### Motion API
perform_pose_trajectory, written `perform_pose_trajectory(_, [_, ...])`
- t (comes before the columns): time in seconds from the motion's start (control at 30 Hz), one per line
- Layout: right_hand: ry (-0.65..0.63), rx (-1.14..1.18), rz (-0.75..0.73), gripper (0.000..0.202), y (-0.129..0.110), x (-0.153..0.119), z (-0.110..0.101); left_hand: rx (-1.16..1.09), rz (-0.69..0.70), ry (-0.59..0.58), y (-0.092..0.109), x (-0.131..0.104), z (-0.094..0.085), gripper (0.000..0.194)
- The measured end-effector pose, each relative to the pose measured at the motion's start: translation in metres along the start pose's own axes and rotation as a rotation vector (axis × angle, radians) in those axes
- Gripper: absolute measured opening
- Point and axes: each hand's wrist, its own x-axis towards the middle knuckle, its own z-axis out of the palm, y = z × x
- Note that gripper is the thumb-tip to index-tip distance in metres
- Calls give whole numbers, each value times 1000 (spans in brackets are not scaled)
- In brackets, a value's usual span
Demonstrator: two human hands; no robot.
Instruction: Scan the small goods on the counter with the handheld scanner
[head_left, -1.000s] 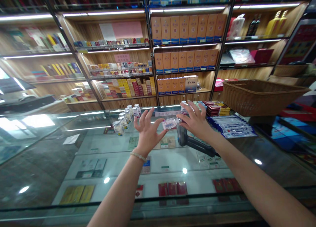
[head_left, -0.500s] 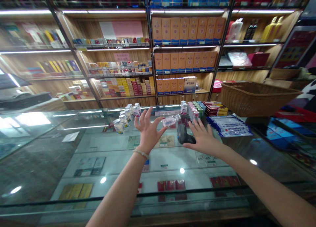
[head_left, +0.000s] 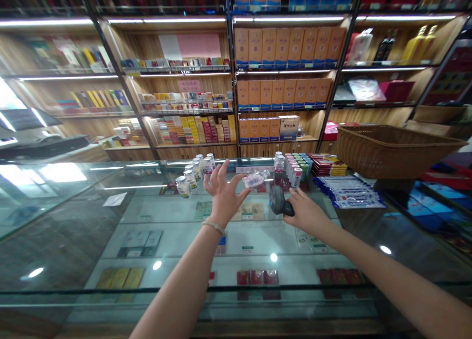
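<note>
Between the thumb and forefinger of my left hand [head_left: 224, 194] is the base of a small clear bottle [head_left: 254, 179] with a printed label, tilted so its cap end points right. The other left fingers stretch upward. My right hand [head_left: 304, 210] is closed around the handle of a dark handheld barcode scanner [head_left: 279, 201], whose head stands just below and right of the bottle. Behind my left hand, several small white bottles [head_left: 190, 175] form rows on the glass counter [head_left: 177, 240]. Pink and green small containers [head_left: 295, 168] stand in rows beyond the scanner.
Blue-and-white flat packets [head_left: 348, 192] and red-and-yellow packs [head_left: 328, 165] lie to the right. A wicker basket [head_left: 394, 154] stands behind them. Orange boxes [head_left: 289, 47] and cigarette packs [head_left: 201, 130] fill the back shelves. A paper slip [head_left: 115, 200] rests on the left.
My right hand has gone from spread fingers beside the scanner to a grip around its handle. My left hand keeps the bottle in nearly the same place. The view has shifted slightly left.
</note>
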Motion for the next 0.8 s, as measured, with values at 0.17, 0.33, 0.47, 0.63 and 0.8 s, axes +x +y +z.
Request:
perform_pose_trajectory(0.17, [69,49,54,46,4,12,-17,17,-71,4,-6,0,4,36])
perform_pose_trajectory(0.33, [149,103,136,42,9,21,-40,51,-123,1,-12,-1,7,36])
perform_pose_trajectory(0.47, [101,206,114,49,12,13,-44,61,-126,-2,-14,-1,10,36])
perform_pose_trajectory(0.63, [51,340,91,48,7,-1,-43,66,-101,14,-17,-1,14,38])
perform_pose_trajectory(0.8, [68,672,46,38,-7,-9,-56,73,-80,16,-18,-1,15,37])
